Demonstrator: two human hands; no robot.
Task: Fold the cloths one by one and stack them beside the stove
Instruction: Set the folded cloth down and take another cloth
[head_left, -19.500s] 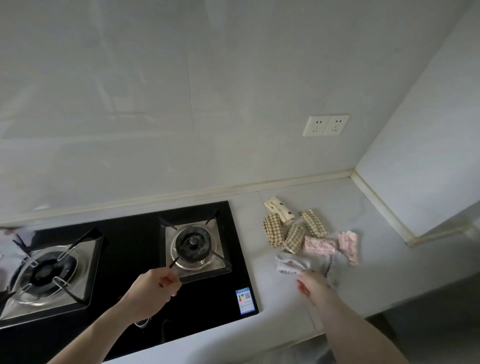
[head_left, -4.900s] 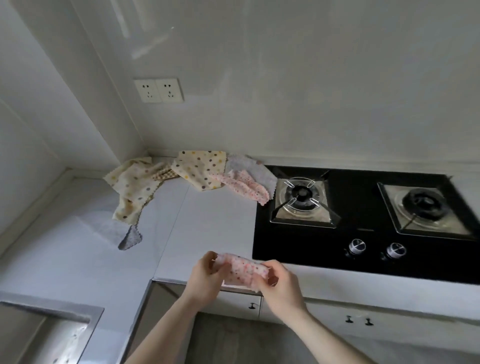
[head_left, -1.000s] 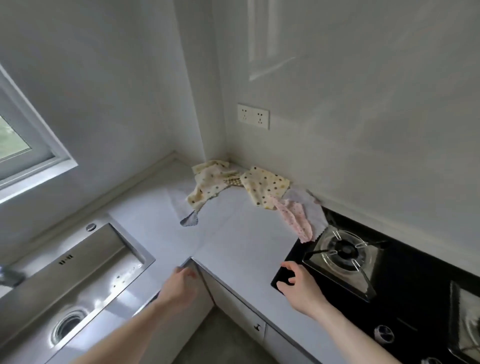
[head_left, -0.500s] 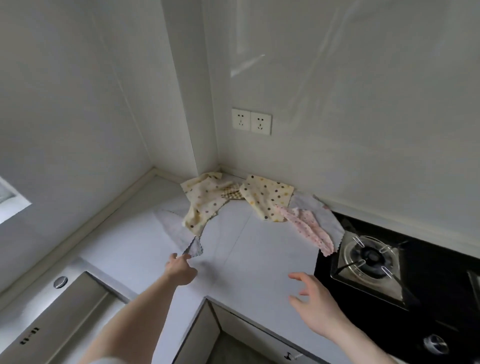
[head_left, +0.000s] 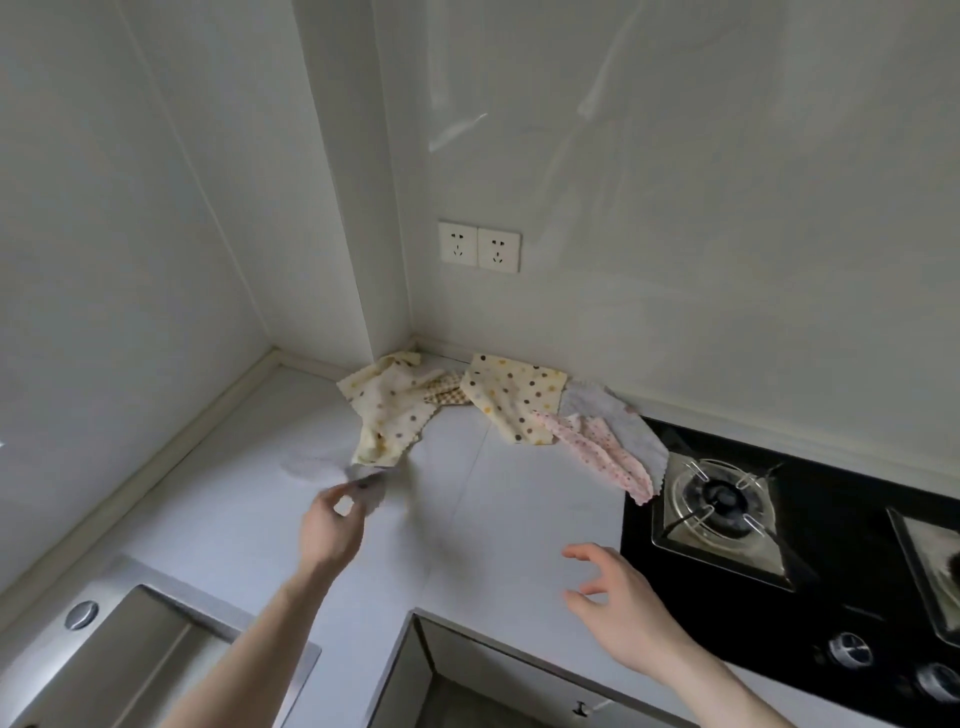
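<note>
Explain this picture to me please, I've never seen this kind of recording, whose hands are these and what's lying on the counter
There is no machine here: a person wears a camera on the head, so you look down at their two bare hands. The left hand pinches the corner of a grey cloth on the counter. The right hand hovers open, holding nothing. More unfolded cloths lie in the corner: two cream dotted cloths and a pink cloth that reaches the black stove. A sink is at lower left.

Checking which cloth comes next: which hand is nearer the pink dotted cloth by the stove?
Right. The right hand hovers open just below the pink dotted cloth; the left hand is far left, pinching a grey cloth.
</note>
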